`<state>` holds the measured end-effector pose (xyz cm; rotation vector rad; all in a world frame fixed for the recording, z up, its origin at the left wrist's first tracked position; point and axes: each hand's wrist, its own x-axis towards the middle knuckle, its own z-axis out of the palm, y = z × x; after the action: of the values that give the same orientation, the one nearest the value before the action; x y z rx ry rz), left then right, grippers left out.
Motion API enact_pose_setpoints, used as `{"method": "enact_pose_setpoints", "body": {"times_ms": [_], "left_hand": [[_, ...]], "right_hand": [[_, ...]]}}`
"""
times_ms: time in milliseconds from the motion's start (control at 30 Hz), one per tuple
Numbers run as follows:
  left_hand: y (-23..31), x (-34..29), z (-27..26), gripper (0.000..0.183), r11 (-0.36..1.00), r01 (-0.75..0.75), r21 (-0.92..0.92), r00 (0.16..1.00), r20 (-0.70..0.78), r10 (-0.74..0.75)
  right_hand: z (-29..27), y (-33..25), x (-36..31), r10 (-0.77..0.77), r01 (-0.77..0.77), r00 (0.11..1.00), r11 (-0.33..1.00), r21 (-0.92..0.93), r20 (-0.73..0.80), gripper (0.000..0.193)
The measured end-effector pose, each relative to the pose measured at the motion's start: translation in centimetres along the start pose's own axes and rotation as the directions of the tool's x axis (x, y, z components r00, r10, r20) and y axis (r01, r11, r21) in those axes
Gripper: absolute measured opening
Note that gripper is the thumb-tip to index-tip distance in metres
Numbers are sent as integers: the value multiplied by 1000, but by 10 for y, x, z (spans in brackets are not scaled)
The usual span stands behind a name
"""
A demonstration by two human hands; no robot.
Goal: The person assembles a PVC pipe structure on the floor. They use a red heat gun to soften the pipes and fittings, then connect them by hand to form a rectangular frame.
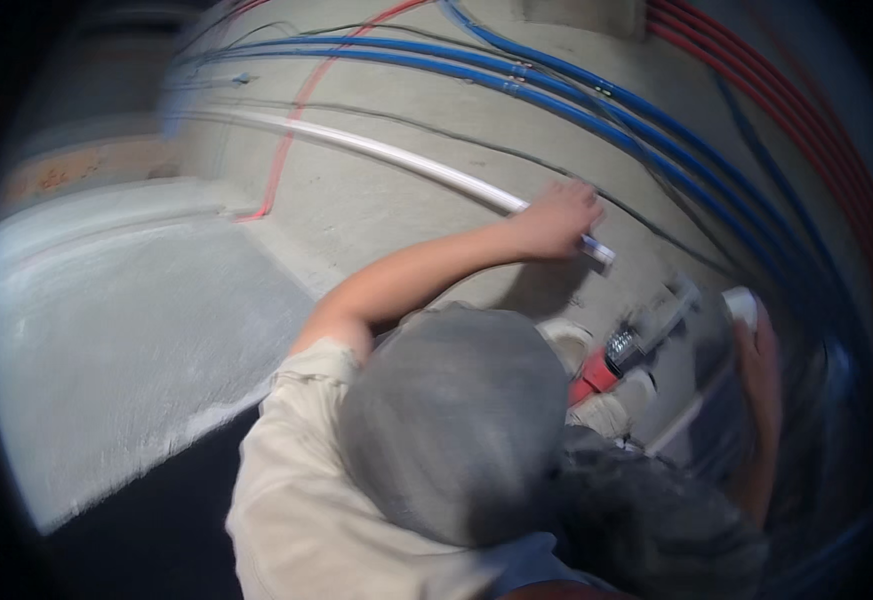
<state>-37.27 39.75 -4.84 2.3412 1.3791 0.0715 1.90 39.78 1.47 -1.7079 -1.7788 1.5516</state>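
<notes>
My left hand (558,218) is closed round a long white pipe (426,172), close to its right end. A short stub of the pipe sticks out past my fingers. Off to the right, my right hand (759,362) has its fingers closed on a short white cylindrical piece (742,306), blurred by motion. Between the two hands lies a tool with a red handle (594,378) and a dark metal head, on the floor by my light shoes (611,408). Its exact kind is too smeared to make out.
Blue conduits (556,90) and dark cables run across the concrete floor beyond my hands. Several red conduits (806,110) curve along the far right. On the left a pale raised concrete surface (136,330) meets the floor. My grey-clad knee (451,420) fills the lower middle.
</notes>
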Motion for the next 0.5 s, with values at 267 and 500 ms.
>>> {"method": "enact_pose_setpoints", "body": {"times_ms": [267, 500], "left_hand": [[113, 52, -41, 81, 895, -201, -398, 978, -31, 206], [96, 70, -50, 43, 732, 251, -634, 968, 149, -203]], "right_hand": [[27, -67, 25, -117, 197, 967, 905, -376, 225, 52], [11, -100, -21, -738, 494, 659, 572, -655, -148, 25]]}}
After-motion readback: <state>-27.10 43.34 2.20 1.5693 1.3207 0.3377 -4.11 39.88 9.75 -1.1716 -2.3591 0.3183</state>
